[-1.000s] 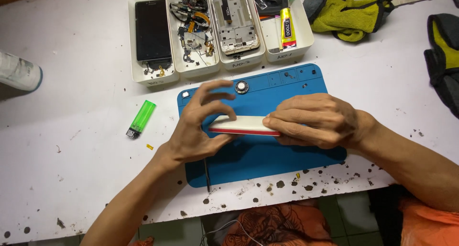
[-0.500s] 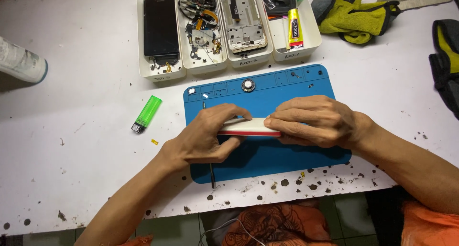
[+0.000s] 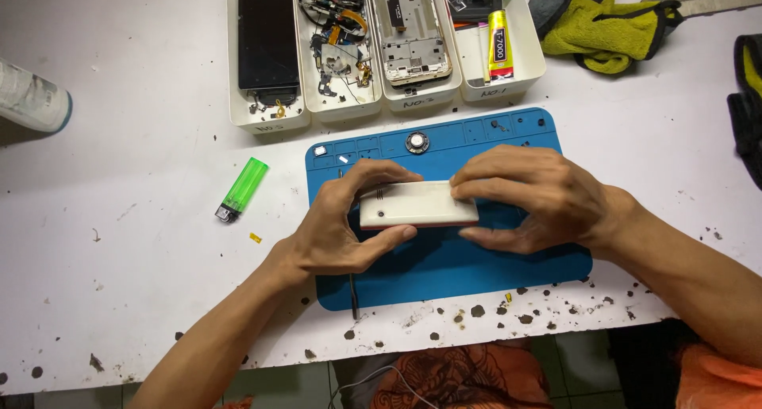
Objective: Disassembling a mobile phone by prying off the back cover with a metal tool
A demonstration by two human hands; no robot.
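While both hands grip it from opposite ends, the white phone body (image 3: 418,205) sits between the left hand (image 3: 349,222) and right hand (image 3: 533,198), above the blue mat (image 3: 476,270). Compared with earlier, its broad back now faces up rather than its red-trimmed edge.

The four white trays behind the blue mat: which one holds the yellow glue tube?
The rightmost tray. A yellow glue tube lies inside; the others hold a dark phone screen, loose parts and a phone frame.
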